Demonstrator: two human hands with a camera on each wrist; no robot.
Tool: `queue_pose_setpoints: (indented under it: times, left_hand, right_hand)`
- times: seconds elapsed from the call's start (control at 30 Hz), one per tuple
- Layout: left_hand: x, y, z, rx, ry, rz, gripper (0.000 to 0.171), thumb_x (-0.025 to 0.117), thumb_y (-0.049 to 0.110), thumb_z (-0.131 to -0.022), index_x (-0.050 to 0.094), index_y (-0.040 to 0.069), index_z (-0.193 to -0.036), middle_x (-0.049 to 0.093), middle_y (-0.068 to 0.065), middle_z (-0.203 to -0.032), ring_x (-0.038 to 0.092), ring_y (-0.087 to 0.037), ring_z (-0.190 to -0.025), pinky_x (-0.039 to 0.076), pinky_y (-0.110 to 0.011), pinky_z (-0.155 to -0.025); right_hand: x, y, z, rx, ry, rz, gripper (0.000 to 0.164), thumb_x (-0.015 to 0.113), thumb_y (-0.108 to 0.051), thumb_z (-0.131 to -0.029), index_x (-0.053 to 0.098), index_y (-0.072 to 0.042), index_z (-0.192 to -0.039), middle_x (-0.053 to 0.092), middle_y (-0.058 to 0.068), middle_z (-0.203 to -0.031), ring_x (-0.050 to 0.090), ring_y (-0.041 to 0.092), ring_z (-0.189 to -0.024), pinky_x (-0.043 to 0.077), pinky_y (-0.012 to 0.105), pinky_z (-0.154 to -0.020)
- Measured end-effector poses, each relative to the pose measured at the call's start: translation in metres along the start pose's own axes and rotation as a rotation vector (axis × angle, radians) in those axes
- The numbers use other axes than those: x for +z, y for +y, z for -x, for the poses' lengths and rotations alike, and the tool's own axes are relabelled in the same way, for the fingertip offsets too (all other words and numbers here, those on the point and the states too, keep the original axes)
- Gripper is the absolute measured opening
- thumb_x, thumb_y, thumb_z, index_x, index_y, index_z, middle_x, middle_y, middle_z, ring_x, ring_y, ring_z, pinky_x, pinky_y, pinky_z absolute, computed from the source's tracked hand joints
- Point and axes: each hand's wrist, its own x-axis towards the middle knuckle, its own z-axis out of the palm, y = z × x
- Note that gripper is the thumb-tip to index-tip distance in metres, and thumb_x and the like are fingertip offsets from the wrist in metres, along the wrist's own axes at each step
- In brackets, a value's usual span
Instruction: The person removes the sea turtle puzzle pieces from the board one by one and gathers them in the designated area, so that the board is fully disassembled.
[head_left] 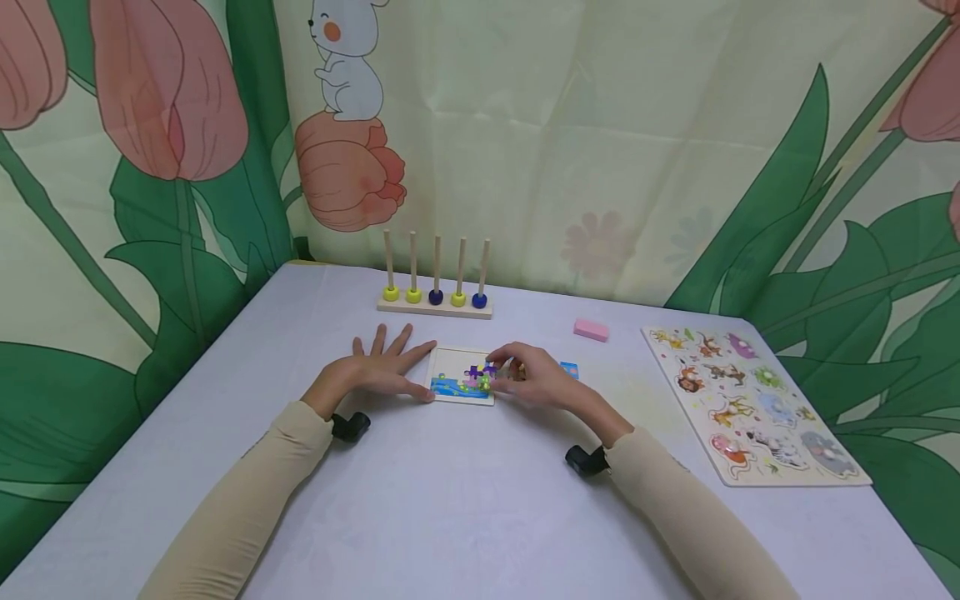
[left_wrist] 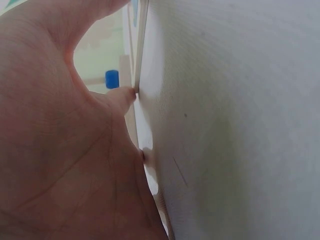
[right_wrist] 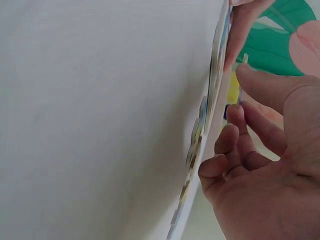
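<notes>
A small jigsaw puzzle tray point(head_left: 461, 401) with a pale wooden border lies mid-table, its lower part filled with blue, green and purple pieces. My left hand point(head_left: 385, 369) is spread flat at the tray's left side, thumb and index fingertips right at its edge. Over the tray's right side, my right hand point(head_left: 534, 377) pinches a thin puzzle piece point(right_wrist: 241, 96) between thumb and fingers. That piece shows nearly edge-on in the right wrist view, so its picture is hidden. Loose puzzle pieces point(right_wrist: 196, 132) lie on the table beside the tray, partly hidden by my right hand in the head view.
Behind the tray stands a wooden peg stand point(head_left: 435, 309) with yellow and dark blue beads. A pink block point(head_left: 591, 330) sits to the back right. An animal puzzle board point(head_left: 757, 408) lies at the table's right edge. A printed curtain point(head_left: 525, 167) hangs behind the table.
</notes>
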Motion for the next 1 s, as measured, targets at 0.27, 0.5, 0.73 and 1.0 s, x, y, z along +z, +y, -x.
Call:
queue_pose_setpoints:
  times: [0.27,0.5,0.73,1.0]
  left_hand:
    - [-0.002,0.002,0.002,-0.001,-0.009,0.007,0.11,0.059,0.083,-0.085,0.008,0.037,-0.171,-0.023,-0.011,-0.178,-0.031,-0.051,-0.159,-0.016,-0.083,-0.118]
    - [-0.006,0.008,0.011,0.001,-0.008,0.021,0.112,0.059,0.085,-0.084,0.01,0.035,-0.171,-0.021,-0.013,-0.179,-0.03,-0.052,-0.159,-0.018,-0.083,-0.118]
    - [-0.009,0.013,0.019,0.006,0.006,0.019,0.109,0.059,0.082,-0.085,0.012,0.034,-0.171,-0.018,-0.014,-0.179,-0.028,-0.053,-0.16,-0.016,-0.083,-0.119]
    - [-0.011,0.015,0.024,0.027,0.003,0.024,0.106,0.061,0.077,-0.089,0.014,0.03,-0.172,-0.016,-0.018,-0.179,-0.026,-0.055,-0.159,-0.015,-0.085,-0.118]
  right_hand:
    - [-0.014,0.016,0.023,-0.009,0.014,0.025,0.041,0.078,-0.019,-0.097,0.069,-0.006,-0.134,0.071,0.01,-0.12,0.056,0.018,-0.093,0.045,0.023,-0.076]
    - [-0.025,0.031,0.036,0.008,0.037,0.087,0.04,0.078,-0.018,-0.096,0.069,-0.005,-0.133,0.071,0.011,-0.123,0.056,0.019,-0.094,0.045,0.024,-0.078]
    - [-0.032,0.042,0.045,0.039,0.067,0.121,0.04,0.079,-0.017,-0.095,0.07,-0.005,-0.132,0.071,0.008,-0.12,0.054,0.019,-0.093,0.044,0.024,-0.077]
    - [-0.036,0.05,0.051,0.049,0.067,0.151,0.037,0.079,-0.017,-0.095,0.071,-0.004,-0.13,0.067,0.007,-0.108,0.052,0.018,-0.09,0.042,0.024,-0.073]
